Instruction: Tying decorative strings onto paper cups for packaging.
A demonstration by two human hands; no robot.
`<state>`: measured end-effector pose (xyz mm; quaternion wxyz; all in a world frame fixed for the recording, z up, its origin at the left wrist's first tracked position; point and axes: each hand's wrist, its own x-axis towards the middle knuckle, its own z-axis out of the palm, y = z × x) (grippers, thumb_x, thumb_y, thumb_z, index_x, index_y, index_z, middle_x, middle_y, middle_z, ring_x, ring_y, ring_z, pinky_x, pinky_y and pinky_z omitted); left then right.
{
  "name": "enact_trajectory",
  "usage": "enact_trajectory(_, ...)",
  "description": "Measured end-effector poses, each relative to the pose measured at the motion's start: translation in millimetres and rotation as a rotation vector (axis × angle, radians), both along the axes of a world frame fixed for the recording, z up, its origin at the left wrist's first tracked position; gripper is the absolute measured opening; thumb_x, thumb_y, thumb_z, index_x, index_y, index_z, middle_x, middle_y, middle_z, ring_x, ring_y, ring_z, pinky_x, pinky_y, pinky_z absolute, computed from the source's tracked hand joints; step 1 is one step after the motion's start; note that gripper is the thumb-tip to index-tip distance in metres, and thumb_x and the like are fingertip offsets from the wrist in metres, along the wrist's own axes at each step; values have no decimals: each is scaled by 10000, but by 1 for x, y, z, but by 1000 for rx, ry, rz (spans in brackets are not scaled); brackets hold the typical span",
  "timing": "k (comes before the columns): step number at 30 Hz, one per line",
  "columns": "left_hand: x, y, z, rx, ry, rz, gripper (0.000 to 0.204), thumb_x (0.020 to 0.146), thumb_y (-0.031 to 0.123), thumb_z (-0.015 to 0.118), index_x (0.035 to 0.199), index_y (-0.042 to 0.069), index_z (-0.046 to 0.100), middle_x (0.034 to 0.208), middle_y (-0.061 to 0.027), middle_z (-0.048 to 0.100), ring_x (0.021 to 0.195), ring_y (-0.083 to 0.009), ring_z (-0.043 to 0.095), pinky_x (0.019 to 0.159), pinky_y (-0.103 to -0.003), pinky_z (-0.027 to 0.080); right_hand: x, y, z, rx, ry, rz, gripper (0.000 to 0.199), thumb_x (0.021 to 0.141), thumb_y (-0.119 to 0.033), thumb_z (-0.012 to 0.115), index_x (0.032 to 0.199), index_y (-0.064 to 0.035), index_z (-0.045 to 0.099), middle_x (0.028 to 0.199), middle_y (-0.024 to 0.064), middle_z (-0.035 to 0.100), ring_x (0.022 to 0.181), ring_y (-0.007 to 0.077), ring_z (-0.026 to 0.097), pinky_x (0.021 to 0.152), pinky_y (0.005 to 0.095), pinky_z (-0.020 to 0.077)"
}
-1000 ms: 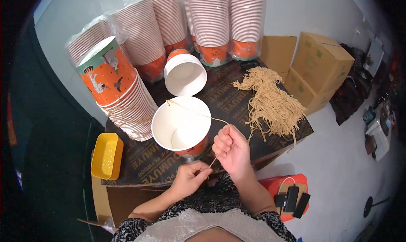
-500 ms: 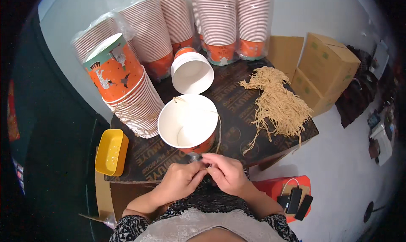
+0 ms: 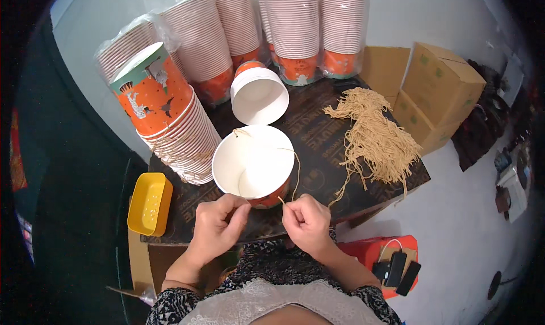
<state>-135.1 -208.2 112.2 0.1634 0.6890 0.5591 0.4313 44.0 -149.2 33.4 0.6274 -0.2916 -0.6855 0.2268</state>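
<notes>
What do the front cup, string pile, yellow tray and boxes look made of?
Cup: probably coated paperboard; smooth white inside, rolled rim, printed orange outside.
String pile: some fibre cord, matte tan; limp, tangled strands. Cotton or jute, can't tell.
Yellow tray: likely plastic; slight sheen, even colour, rounded corners.
Boxes: cardboard, by the look; matte brown, flat panels, folded edges.

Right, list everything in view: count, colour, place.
table: one, dark, centre
front cup: one, white-orange, centre
string: one, tan, at front cup
tipped cups: uncertain, white-orange, behind
cup stack: one, white-orange, left
wrapped stacks: at least six, white-orange, table back
tray: one, yellow, left
string pile: one, tan, right
cartons: several, brown, right
stand: one, red, lower right
gadgets: three, black, on stand
left grip: one, near front cup
right grip: one, pinching string
</notes>
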Motion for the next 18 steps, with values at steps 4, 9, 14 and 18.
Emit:
enact_trajectory(4,-4,0,2,31,-17,31,58,885,20,646,843,-19,653,578,-56,590,501,-104,566,475,-248,432,-8,2,-1,7,-71,-26,200,736,39,724,748,-52,547,616,83,524,499,237,558,461,353,431)
enact_trajectory(9,-7,1,1,34,-35,27,54,879,13,650,837,-21,648,577,-54,589,497,-104,562,471,-243,426,-11,2,-2,-15,-88,-42,196,733,38,721,741,-51,547,617,89,529,498,248,562,457,365,438)
enact_trajectory(14,-9,4,-1,49,-35,9,48,876,15,657,840,-15,650,581,-50,594,499,-101,563,472,-246,430,-13,4,1,-1,-92,-49,195,735,44,716,731,-50,545,619,91,531,496,246,562,454,360,435)
enact_trajectory(18,-8,6,4,61,-39,-2,38,870,11,659,841,-11,652,577,-60,593,489,-119,571,475,-251,437,-14,5,3,-7,-97,-42,196,736,42,719,734,-49,545,620,94,534,500,253,567,459,363,440)
